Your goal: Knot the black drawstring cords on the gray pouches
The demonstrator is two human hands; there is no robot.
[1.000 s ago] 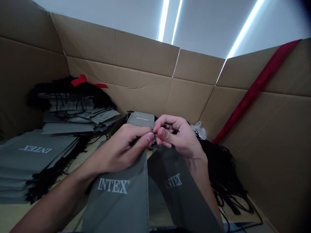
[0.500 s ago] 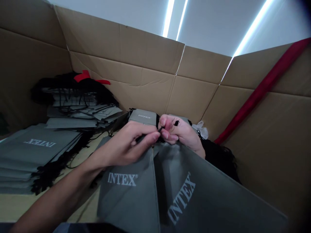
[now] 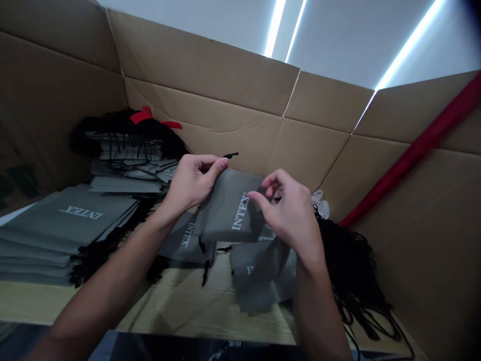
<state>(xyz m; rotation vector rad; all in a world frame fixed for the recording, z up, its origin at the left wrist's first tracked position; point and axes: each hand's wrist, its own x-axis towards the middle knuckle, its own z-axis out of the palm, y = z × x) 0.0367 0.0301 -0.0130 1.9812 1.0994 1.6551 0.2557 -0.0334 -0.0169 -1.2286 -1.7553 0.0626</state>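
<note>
Where left hand (image 3: 191,180) pinches its corner, grey pouch (image 3: 229,210), right hand (image 3: 289,215) alongside.

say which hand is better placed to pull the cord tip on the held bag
Left, probably: the left hand pinches the bag right by the cord tip; the right hand is at its other edge.

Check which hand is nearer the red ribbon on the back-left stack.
Left. The left hand pinches the grey pouch by its top corner, right of and below the red ribbon; the right hand grips the pouch's opposite edge, farther right.
</note>
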